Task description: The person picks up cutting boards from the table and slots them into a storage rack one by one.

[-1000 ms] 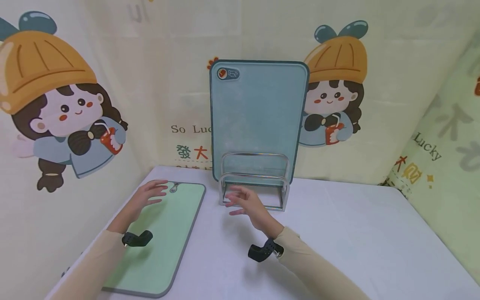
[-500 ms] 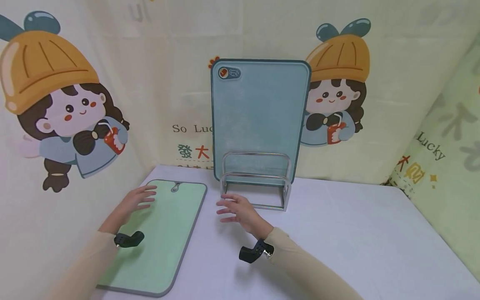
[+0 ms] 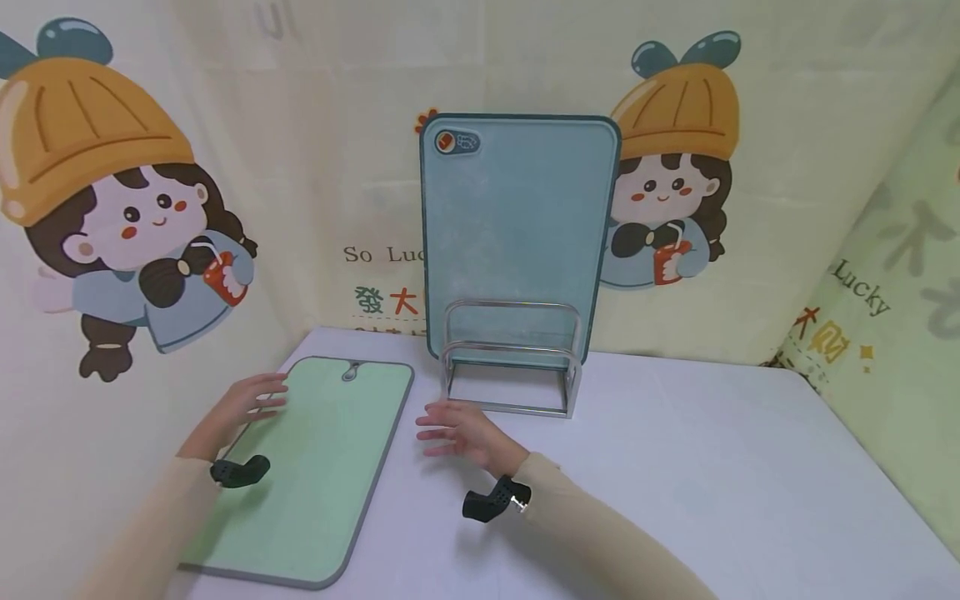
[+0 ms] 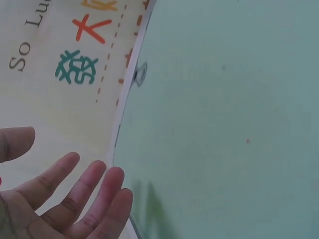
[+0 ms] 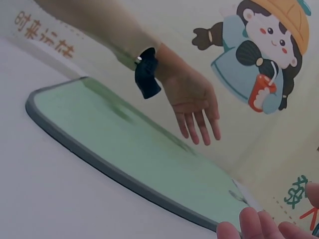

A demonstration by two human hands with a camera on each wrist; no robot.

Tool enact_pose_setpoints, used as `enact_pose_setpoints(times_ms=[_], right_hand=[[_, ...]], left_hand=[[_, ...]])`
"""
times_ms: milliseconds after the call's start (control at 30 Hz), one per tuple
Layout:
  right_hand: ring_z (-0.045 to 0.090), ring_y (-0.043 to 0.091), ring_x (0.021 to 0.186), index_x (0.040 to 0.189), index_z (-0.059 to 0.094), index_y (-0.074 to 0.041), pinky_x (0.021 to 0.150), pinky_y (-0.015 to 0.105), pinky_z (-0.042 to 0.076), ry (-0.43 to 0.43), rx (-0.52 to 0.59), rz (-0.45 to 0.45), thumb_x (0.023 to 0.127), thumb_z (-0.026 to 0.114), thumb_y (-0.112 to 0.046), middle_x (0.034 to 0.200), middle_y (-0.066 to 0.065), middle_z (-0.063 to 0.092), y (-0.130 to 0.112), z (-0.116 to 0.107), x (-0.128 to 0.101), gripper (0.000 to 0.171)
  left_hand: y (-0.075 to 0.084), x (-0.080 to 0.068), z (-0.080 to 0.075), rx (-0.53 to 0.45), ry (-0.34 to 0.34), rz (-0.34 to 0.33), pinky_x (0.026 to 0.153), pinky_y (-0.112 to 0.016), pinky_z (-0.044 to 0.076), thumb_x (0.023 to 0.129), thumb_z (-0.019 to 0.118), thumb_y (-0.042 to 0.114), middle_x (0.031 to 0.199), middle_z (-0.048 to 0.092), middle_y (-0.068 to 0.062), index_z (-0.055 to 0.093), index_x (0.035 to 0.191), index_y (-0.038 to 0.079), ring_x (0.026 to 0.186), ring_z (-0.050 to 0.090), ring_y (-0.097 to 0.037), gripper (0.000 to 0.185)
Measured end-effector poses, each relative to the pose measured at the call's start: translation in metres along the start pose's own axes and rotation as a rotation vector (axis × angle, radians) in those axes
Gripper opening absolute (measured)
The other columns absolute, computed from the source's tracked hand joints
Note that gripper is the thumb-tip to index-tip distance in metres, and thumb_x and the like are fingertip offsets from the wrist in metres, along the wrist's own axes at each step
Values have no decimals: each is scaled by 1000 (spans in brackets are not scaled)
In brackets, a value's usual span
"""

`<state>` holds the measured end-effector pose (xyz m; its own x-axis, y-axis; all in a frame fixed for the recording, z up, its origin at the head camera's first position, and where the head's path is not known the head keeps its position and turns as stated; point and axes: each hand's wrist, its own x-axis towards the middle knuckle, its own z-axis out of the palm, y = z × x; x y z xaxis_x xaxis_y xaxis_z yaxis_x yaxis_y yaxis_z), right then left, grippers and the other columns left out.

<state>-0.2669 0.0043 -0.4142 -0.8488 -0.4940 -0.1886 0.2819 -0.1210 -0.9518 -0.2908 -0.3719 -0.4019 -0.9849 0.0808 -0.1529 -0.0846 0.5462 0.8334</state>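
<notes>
A: What is nearest to the person?

B: The two sleeves, each with a black wrist camera. In front of them lies the green cutting board [image 3: 315,467], flat on the white counter [image 3: 675,483], at the left side.

A: And the hands?

B: The left hand [image 3: 240,408] is above the left edge of the green cutting board, fingers straight and spread. It holds nothing. From the right wrist view it hangs over the board with the palm down; I cannot tell if it touches.

A: The right one?

B: The right hand [image 3: 457,429] is also relaxed and spread, holding nothing. It is over the counter, between the green board's right edge and the metal rack [image 3: 512,358].

A: What is farther?

B: The metal rack stands on the counter, just behind the right hand. In its back slot the blue cutting board [image 3: 517,225] stands upright. Behind it is the cartoon wall cloth [image 3: 150,233].
</notes>
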Motion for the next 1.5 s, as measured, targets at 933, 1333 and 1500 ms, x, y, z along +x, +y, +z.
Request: enact_pose_setpoints(times_ms=[933, 1333, 1500], right_hand=[[51, 37, 124, 127, 45, -1, 103, 55, 40, -51, 257, 213, 97, 49, -19, 136, 27, 49, 19, 18, 19, 36], [47, 38, 128, 134, 40, 3, 105, 54, 39, -70, 263, 226, 97, 48, -21, 137, 27, 47, 22, 18, 21, 45], [45, 39, 129, 136, 38, 3, 106, 53, 38, -91, 271, 232, 98, 47, -21, 139, 28, 45, 23, 20, 22, 46]], left_hand=[[-29, -1, -33, 93, -35, -183, 94, -48, 50, 102, 29, 37, 133, 42, -37, 26, 138, -16, 106, 60, -33, 64], [-30, -3, -38, 107, -44, -254, 97, -60, 42, 98, 38, 42, 138, 39, -35, 27, 139, -12, 116, 52, -42, 68], [-26, -6, -36, 127, -66, -264, 95, -59, 44, 99, 37, 42, 140, 35, -35, 25, 139, -13, 118, 48, -45, 69]])
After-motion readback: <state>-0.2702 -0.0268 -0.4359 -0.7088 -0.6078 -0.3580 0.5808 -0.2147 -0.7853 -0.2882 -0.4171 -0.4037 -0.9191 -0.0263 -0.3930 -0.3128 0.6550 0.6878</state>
